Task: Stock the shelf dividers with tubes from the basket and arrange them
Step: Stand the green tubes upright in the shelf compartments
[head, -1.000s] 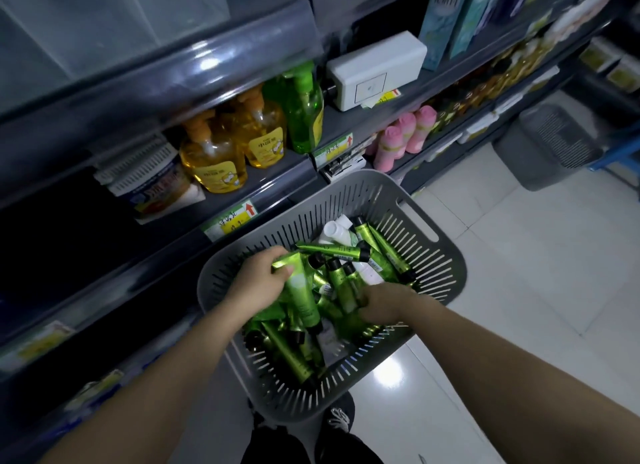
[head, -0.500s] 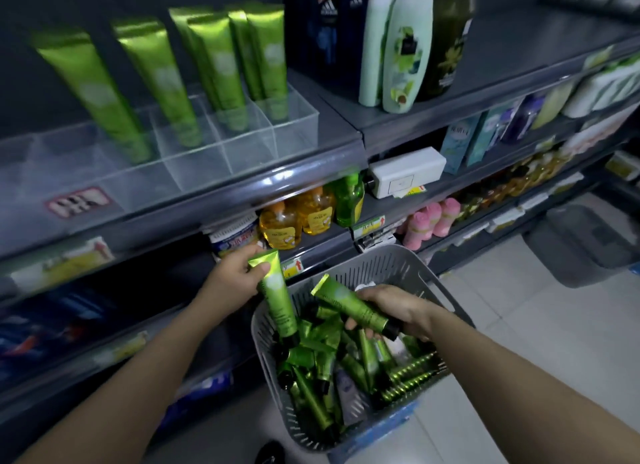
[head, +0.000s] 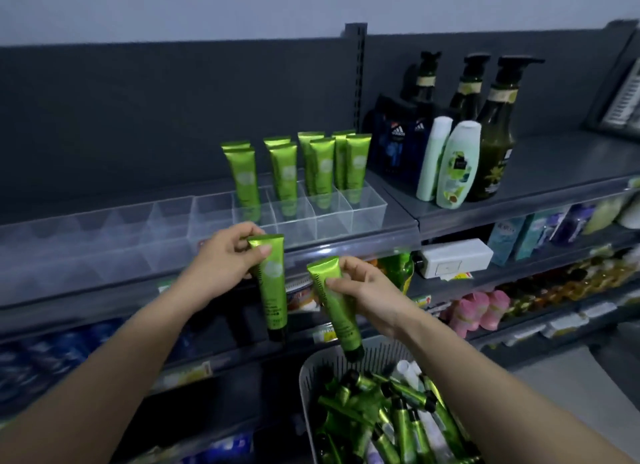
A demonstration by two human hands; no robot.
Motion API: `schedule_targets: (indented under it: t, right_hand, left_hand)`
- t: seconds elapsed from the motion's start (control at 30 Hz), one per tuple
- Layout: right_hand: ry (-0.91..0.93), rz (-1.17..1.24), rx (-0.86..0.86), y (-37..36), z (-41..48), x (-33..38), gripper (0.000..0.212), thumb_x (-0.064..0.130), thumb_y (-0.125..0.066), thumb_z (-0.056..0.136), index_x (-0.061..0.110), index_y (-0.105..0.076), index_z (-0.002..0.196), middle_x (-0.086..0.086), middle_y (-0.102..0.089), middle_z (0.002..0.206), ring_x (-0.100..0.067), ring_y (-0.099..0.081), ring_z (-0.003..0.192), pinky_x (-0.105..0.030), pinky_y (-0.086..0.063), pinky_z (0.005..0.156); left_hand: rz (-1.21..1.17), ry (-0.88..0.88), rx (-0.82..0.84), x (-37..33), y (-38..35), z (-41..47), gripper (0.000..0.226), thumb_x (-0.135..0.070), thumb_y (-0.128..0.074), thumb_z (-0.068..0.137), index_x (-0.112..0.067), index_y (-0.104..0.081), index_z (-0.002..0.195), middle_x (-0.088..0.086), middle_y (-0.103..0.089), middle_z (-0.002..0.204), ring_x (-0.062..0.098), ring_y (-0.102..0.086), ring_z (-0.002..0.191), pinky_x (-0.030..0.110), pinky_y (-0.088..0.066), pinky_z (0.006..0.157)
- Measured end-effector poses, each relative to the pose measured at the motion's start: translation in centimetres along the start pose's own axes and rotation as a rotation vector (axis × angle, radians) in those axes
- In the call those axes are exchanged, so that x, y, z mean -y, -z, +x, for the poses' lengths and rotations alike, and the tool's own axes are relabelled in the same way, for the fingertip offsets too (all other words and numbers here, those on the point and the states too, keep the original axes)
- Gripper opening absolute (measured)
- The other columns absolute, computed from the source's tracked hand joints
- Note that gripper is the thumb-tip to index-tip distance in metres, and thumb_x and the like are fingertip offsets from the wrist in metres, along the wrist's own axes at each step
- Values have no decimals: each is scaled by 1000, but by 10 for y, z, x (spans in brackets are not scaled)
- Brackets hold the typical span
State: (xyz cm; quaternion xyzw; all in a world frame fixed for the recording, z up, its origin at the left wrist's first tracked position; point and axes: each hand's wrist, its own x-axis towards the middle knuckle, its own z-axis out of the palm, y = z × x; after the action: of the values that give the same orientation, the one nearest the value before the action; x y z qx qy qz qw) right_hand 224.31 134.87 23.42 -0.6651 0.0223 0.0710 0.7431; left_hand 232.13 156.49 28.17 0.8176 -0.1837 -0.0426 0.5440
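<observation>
Green tube (head: 273, 290) hung cap-down, pinched at its crimp by L hand (head: 221, 259), frame center; R hand (head: 370, 290) pinched second tube (head: 337, 314) just beside. Basket (head: 306, 366) w/ loose tubes (head: 401, 415) lower right; clear dividers (head: 369, 209) above center held upright tubes (head: 320, 169).

- Dim, cool bluish light fills the aisle; the wall (head: 173, 9) above is evenly grey.
- The lower shelves (head: 225, 359) sink into shadow, their goods smeared.
- Pale glare runs along the front rim of the clear dividers (head: 194, 217).
- The held tubes (head: 272, 283) look softly blurred.
- Shelf edges bow toward the corners.
</observation>
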Motion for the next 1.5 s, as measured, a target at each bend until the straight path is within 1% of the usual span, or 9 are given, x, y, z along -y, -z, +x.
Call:
schedule_targets:
  t: [0.07, 0.2, 0.3, 0.37, 0.57, 0.7, 0.97, 1.2, 1.5]
  right_hand:
    - [94, -79, -26, -14, 4, 19, 13, 18, -67, 87, 12, -58, 80, -11, -55, 75, -24, -54, 74, -38, -48, 75]
    - [238, -279, -92, -40, 13, 61, 13, 15, -69, 86, 15, -60, 77, -7, -53, 73, -12, -47, 59, -13, -39, 48]
    - [369, -380, -122, -58, 25, 86, 14, 6, -70, 83, 19, -66, 85, 0, -59, 76, -15, -48, 65, -21, -44, 60]
    - [432, -373, -139, -70, 35, 100, 21, -1, -70, 81, 18, -63, 83, 6, -57, 74, -16, -46, 64, -19, -43, 57]
    - [492, -386, -211, -98, 58, 125, 11, 1, -74, 78, 8, -66, 77, -7, -62, 70, -9, -53, 60, -17, -47, 55]
    - [516, -414, -190, -110, 65, 137, 15, 0, -75, 77, 12, -67, 72, 0, -65, 65, 0, -55, 54, -15, -48, 56]
    - [543, -445, -220, -120, 72, 157, 16, 3, -79, 73, 15, -69, 67, -4, -64, 61, -13, -53, 53, -28, -48, 58]
    - [569, -431, -255, -125, 80, 172, 11, 2, -77, 75, 11, -71, 71, 2, -64, 58, -9, -54, 51, -17, -46, 51]
    - [636, -488, -401, -129, 106, 176, 11, 8, -78, 76, 16, -73, 71, 7, -64, 59, -4, -55, 53, -24, -50, 61]
  left_hand:
    - [-3, -61, -50, -18, 20, 3, 18, -4, -59, 91, -20, -57, 81, -8, -60, 58, 20, -49, 67, 27, -44, 58]
    - [27, -186, -122, -51, 66, 15, 19, -6, -62, 89, -22, -62, 80, -4, -62, 65, 13, -55, 60, 28, -47, 56]
    - [4, -250, -205, -70, 98, 31, 22, -4, -63, 88, -23, -62, 76, -3, -60, 64, 5, -54, 49, 21, -50, 47]
    - [-33, -289, -262, -77, 115, 43, 21, -3, -64, 87, -22, -62, 76, 1, -58, 68, 3, -55, 47, 19, -52, 45]
    - [-29, -332, -346, -72, 152, 84, 22, -3, -67, 85, -23, -64, 77, 3, -61, 71, 14, -57, 52, 21, -54, 49]
    - [17, -305, -339, -59, 155, 104, 16, -5, -69, 83, -21, -67, 80, 6, -64, 76, 16, -60, 57, 24, -54, 52]
    - [81, -204, -291, -24, 143, 125, 22, -6, -71, 82, -26, -68, 75, 5, -67, 75, 20, -64, 63, 32, -58, 62]
    - [133, -155, -272, -4, 140, 132, 15, -11, -72, 81, -26, -70, 80, 8, -70, 81, 29, -70, 71, 44, -60, 70]
    - [154, -129, -228, 3, 137, 134, 12, -11, -74, 81, -21, -73, 88, 10, -71, 85, 27, -71, 79, 40, -60, 72]
